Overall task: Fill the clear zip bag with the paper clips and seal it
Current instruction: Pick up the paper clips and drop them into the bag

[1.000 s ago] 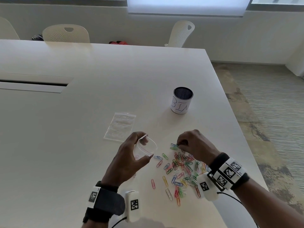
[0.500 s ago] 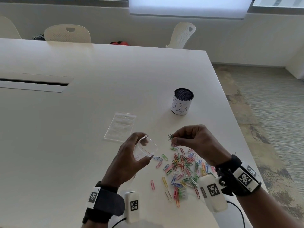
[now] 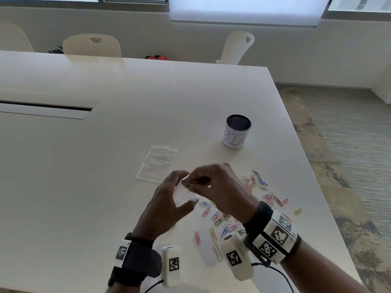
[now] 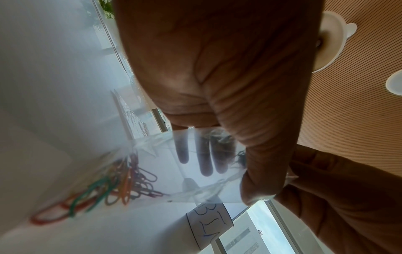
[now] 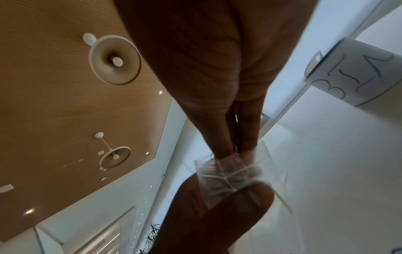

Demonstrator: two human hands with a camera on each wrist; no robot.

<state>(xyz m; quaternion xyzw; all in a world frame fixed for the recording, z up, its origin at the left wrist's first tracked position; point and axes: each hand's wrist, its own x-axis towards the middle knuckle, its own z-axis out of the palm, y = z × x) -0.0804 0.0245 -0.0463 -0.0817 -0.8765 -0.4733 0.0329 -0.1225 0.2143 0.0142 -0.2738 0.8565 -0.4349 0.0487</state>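
My left hand grips a small clear zip bag above the table, mouth held apart toward the right. The left wrist view shows several coloured clips inside the bag and my fingers behind the plastic. At the bag's mouth my right hand pinches a few paper clips between thumb and fingertips; the bag's red-lined rim sits just below them. A loose pile of coloured paper clips lies on the white table under and right of my right wrist.
A second clear bag lies flat just beyond my hands. A mesh cup labelled BIN stands farther back right. The table's right edge runs close to the clips. Chairs stand at the far side.
My right hand picked clips out of the pile, lifted them and carried them left to the bag's mouth. My left hand kept holding the bag in about the same place.
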